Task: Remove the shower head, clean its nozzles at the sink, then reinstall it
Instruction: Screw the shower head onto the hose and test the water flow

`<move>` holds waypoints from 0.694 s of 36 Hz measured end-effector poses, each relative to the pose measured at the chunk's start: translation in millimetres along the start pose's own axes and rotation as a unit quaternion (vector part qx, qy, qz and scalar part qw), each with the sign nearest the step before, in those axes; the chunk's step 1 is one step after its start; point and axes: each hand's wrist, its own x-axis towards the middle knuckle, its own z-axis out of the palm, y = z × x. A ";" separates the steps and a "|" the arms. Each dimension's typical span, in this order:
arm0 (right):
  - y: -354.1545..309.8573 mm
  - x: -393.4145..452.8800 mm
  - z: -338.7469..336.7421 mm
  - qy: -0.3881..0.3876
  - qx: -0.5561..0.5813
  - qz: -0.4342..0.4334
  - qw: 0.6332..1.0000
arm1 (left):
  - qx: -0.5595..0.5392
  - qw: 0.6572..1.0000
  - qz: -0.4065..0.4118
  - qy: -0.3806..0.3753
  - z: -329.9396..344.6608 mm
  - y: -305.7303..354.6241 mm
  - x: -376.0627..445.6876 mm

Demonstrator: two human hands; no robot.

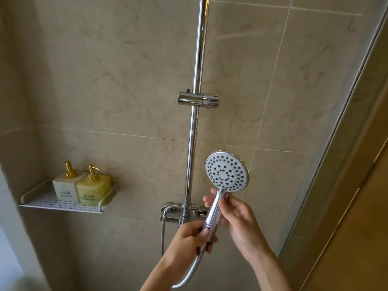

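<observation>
The chrome shower head (pixel 227 171) is off the wall, its round white nozzle face turned toward me. My right hand (pixel 235 215) grips the upper part of its handle. My left hand (pixel 192 238) is closed around the handle's bottom end, where the metal hose (pixel 189 276) joins. The hose loops down and back up to the mixer valve (pixel 180 213). The empty chrome holder bracket (pixel 198 98) sits on the vertical slide rail (pixel 195 122), well above the head.
A white perforated shelf (pixel 42 203) on the left wall carries two pump bottles (pixel 84 189) with gold tops. Beige marble tiles cover the walls. A glass shower screen with a metal frame (pixel 327 164) runs down the right side.
</observation>
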 end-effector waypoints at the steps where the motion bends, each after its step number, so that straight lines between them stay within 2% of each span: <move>1: 1.1 -3.9 1.3 -0.004 0.032 0.009 0.999 | -0.009 1.000 -0.002 -0.003 0.3 -1.6 -2.1; 4: 3.9 -12.8 4.8 0.001 0.116 0.042 0.992 | -0.044 0.999 -0.008 -0.023 0.5 -5.2 -7.2; 9: 10.1 -20.8 6.9 0.003 0.165 0.054 0.985 | -0.068 0.995 -0.019 -0.067 -2.3 -8.2 -18.9; 17: 29.5 -52.7 1.2 -0.045 0.186 0.098 0.977 | -0.101 0.966 -0.073 -0.226 -7.2 -17.5 -33.5; 21: 34.0 -66.9 0.3 -0.043 0.229 0.078 0.969 | -0.123 0.949 -0.088 -0.278 -7.4 -25.1 -38.1; 25: 33.0 -72.1 4.3 -0.010 0.228 0.049 0.972 | -0.104 0.951 -0.073 -0.282 -3.5 -33.1 -40.5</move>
